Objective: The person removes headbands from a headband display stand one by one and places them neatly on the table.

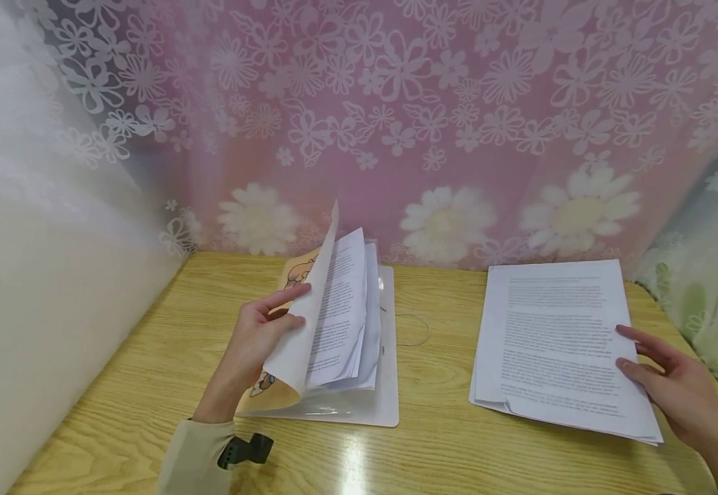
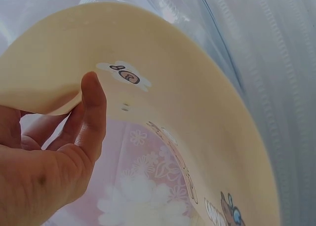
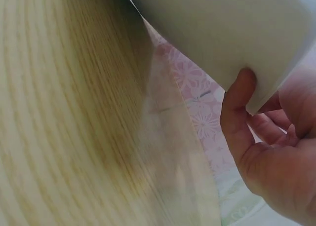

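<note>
My left hand pinches the raised front cover of a folder, which is tan with cartoon drawings on one face and white on the other. In the left wrist view the tan cover curves in an arc past the fingers. Loose printed sheets lie inside the open folder, over its pale back cover. On the right, my right hand pinches the side edge of a stack of printed paper. That stack's underside shows lifted above the table in the right wrist view.
Both lie over a wood-grain table. A thin cord loop rests beside the folder's right edge. Clear plastic sleeves show behind the cover. A pink flowered curtain hangs along the back, with a white sheet at left.
</note>
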Action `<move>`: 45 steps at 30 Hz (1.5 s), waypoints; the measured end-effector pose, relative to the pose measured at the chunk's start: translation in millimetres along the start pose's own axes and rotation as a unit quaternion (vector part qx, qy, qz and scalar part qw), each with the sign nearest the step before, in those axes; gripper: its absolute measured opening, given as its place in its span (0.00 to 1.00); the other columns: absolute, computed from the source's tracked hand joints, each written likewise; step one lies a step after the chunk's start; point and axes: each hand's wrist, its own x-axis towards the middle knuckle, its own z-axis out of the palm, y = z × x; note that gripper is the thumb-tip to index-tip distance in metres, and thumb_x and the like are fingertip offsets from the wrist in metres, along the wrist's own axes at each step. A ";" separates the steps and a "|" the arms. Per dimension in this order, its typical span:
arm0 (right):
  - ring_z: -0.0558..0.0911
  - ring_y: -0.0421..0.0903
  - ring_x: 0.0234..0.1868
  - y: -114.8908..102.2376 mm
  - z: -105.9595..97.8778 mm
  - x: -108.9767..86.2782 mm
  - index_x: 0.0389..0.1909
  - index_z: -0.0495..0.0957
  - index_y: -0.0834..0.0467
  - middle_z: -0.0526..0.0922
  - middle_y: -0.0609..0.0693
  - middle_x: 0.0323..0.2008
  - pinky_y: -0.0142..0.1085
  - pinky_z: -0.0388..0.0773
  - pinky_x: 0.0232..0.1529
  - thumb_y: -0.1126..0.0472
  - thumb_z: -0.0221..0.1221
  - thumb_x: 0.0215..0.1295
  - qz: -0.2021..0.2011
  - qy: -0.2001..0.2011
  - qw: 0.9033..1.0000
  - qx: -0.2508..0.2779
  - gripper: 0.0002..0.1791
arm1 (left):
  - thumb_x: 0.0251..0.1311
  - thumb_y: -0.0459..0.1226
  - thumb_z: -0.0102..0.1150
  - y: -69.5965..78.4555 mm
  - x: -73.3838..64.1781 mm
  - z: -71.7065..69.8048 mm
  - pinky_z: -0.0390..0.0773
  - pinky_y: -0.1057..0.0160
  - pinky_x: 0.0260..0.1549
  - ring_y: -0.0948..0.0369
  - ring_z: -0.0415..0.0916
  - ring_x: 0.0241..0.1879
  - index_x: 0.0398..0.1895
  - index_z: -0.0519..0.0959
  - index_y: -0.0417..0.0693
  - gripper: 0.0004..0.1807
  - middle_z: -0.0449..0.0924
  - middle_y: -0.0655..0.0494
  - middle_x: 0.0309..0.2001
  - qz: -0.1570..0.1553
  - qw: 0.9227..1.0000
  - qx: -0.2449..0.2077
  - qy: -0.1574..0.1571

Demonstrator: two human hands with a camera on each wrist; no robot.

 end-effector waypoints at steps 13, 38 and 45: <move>0.82 0.30 0.32 -5.9 5.6 -3.9 0.68 0.65 0.49 0.74 0.29 0.46 0.27 0.79 0.26 0.64 0.60 0.61 -0.049 0.015 0.994 0.092 0.33 | 0.59 0.29 0.55 -0.4 0.1 0.0 0.83 0.58 0.31 0.58 0.80 0.38 0.60 0.75 0.57 0.25 0.73 0.50 0.60 -0.005 1.000 0.003 -0.010; 0.84 0.35 0.39 -41.9 65.4 -1.9 0.68 0.64 0.57 0.78 0.40 0.50 0.30 0.82 0.31 0.70 0.56 0.63 -0.102 -0.081 0.972 0.198 0.31 | 0.59 0.29 0.55 0.2 -1.2 -1.4 0.82 0.58 0.29 0.58 0.80 0.35 0.60 0.75 0.57 0.26 0.76 0.43 0.55 -0.008 1.000 0.007 -0.012; 0.84 0.35 0.38 -50.3 80.7 -2.8 0.68 0.64 0.57 0.77 0.40 0.49 0.30 0.82 0.31 0.67 0.58 0.63 -0.104 -0.078 0.978 0.162 0.31 | 0.58 0.30 0.56 1.7 -2.2 -2.0 0.83 0.58 0.30 0.58 0.81 0.35 0.60 0.75 0.57 0.26 0.77 0.41 0.53 -0.006 1.000 0.008 -0.013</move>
